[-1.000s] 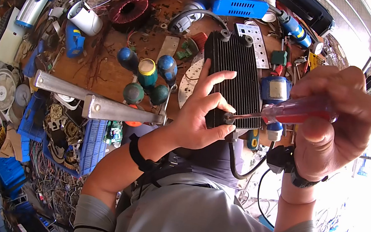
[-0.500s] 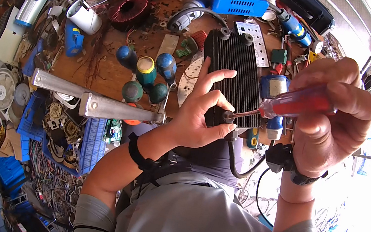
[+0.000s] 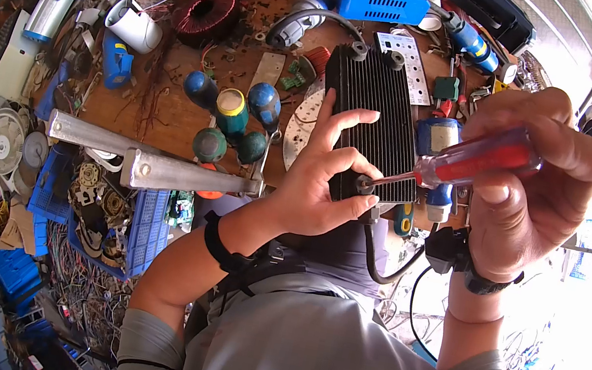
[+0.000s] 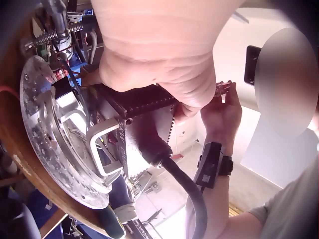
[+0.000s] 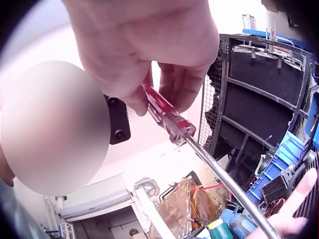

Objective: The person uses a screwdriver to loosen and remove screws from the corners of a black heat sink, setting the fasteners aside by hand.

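Observation:
A black finned metal case (image 3: 376, 112) stands tilted in front of me, with round rubber feet at its corners. My left hand (image 3: 320, 185) grips its near end, index finger and thumb on either side of the near rubber foot (image 3: 364, 185). Up to the right, my right hand (image 3: 541, 189) holds a screwdriver (image 3: 478, 160) by its clear and red handle. Its shaft slants down to the left, with the tip at the middle of that foot. In the right wrist view, the fingers pinch the handle (image 5: 164, 110). From the case's end runs a thick black cable (image 4: 189, 186).
Several screwdrivers with blue and green handles (image 3: 231, 114) stand upright left of the case. Metal bars (image 3: 187, 175) jut out at the table's near edge. A copper coil (image 3: 210, 14), a white perforated plate (image 3: 405, 61) and a blue vented cover (image 3: 382, 8) lie farther back.
My right hand has shifted slightly and its fingers have turned the screwdriver handle, showing more red. The tip stays at the rubber foot. My left hand and the case have hardly moved.

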A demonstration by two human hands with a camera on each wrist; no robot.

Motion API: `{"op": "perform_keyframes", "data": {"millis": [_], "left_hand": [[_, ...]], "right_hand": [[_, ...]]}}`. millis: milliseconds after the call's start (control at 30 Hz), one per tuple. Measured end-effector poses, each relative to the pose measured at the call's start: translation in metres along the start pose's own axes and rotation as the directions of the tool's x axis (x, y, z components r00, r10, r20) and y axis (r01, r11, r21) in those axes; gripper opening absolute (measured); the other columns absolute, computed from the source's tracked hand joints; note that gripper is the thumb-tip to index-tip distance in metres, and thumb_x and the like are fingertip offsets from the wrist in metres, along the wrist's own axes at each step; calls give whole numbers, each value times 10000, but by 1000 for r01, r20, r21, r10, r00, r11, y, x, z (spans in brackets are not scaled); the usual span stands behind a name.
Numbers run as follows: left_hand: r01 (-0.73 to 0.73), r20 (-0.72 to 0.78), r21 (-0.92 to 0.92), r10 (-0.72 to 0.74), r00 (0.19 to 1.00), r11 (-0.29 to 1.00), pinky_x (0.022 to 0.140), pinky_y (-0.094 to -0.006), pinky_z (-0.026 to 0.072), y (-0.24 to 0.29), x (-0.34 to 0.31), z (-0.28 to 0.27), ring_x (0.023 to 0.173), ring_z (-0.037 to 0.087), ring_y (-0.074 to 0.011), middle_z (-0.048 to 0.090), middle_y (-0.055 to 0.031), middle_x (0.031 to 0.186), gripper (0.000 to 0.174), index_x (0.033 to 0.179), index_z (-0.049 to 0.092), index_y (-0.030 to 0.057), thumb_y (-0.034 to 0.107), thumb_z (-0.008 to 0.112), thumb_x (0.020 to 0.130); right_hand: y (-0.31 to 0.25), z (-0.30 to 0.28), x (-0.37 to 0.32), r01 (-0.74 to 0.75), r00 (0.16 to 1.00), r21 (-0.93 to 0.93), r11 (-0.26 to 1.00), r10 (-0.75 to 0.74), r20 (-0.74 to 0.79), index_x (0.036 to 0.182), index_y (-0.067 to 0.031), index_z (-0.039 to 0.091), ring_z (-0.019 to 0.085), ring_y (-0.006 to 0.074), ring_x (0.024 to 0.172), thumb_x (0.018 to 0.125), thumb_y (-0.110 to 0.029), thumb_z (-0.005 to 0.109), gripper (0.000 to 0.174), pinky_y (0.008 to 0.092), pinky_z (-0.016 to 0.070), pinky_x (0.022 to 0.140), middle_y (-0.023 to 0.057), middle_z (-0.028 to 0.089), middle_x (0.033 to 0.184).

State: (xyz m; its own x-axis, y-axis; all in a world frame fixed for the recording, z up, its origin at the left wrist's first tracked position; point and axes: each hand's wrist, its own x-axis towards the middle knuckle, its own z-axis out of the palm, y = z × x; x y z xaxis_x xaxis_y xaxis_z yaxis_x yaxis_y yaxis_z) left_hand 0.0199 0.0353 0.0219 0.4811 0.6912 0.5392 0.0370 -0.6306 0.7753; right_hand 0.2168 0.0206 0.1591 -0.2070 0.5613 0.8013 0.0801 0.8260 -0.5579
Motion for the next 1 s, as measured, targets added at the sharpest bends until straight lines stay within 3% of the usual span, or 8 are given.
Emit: {"op": "perform_keyframes", "data": {"millis": [233, 367, 500, 567, 633, 700, 800, 1000], "left_hand": [[135, 10, -113, -135, 991, 984, 1190, -643, -43, 3, -2, 5, 1489, 89, -517, 374, -218, 1503, 257, 985, 706, 123, 248, 779, 774], [43, 37, -91, -40, 999, 995, 1186, -642, -66, 3, -1, -4, 1498, 96, -498, 347, -238, 1526, 302, 1046, 717, 120, 270, 762, 788], [-3, 82, -109, 12, 997, 994, 1182, -633, -100, -4, 0, -8, 1505, 130, -465, 329, -250, 1545, 333, 1080, 724, 109, 271, 740, 790], [-38, 88, -82, 45, 995, 996, 1181, -630, -108, -4, 2, -10, 1506, 142, -454, 329, -253, 1546, 329, 1073, 725, 103, 268, 737, 788], [-50, 99, -20, 52, 994, 999, 1186, -629, -97, -3, 4, -11, 1497, 167, -456, 352, -246, 1533, 299, 1028, 724, 98, 267, 742, 783], [-48, 91, -25, 50, 995, 999, 1189, -628, -87, -3, 3, -10, 1492, 184, -456, 362, -239, 1528, 295, 1016, 719, 100, 269, 752, 776], [-34, 77, -31, 36, 996, 999, 1194, -627, -69, -4, 3, -9, 1484, 212, -453, 379, -227, 1519, 297, 1000, 708, 102, 268, 768, 762], [-17, 64, -29, 19, 998, 999, 1193, -633, -66, -1, 4, -7, 1491, 201, -446, 381, -225, 1518, 341, 1049, 708, 108, 244, 764, 741]], "right_hand": [[-14, 13, -1, -181, 978, 229, 956, 200, -63, 1357, 28, 464, 696, 364, 1004, 952, -182, 692, 510, 440, 593, 887, 325, 620, 1160], [-18, 15, 2, -282, 948, 341, 897, 316, -47, 1388, 55, 413, 672, 421, 1090, 981, -222, 652, 547, 484, 580, 920, 401, 556, 1261], [-10, 7, 3, -257, 965, 349, 901, 258, 44, 1375, 31, 450, 669, 405, 1093, 995, -277, 629, 520, 483, 577, 918, 376, 528, 1304], [-2, 5, 3, -143, 989, 147, 979, 147, -17, 1335, -20, 515, 655, 350, 1085, 983, -342, 644, 494, 459, 564, 915, 316, 506, 1341], [10, -5, 0, 21, 1000, 77, 997, -21, 0, 1261, -73, 575, 607, 263, 1012, 909, -385, 735, 497, 383, 532, 825, 200, 535, 1264], [11, -12, -4, -13, 1000, 46, 999, 12, 19, 1251, -54, 573, 619, 262, 955, 896, -380, 752, 514, 367, 528, 772, 174, 580, 1154], [-6, 2, -4, -105, 987, 5, 994, 105, -120, 1261, -17, 550, 647, 285, 925, 924, -339, 729, 500, 380, 554, 771, 198, 621, 1096], [-16, 14, 0, -159, 978, 161, 974, 177, -107, 1312, 1, 501, 669, 338, 956, 976, -313, 656, 485, 405, 586, 804, 281, 617, 1143]]}}
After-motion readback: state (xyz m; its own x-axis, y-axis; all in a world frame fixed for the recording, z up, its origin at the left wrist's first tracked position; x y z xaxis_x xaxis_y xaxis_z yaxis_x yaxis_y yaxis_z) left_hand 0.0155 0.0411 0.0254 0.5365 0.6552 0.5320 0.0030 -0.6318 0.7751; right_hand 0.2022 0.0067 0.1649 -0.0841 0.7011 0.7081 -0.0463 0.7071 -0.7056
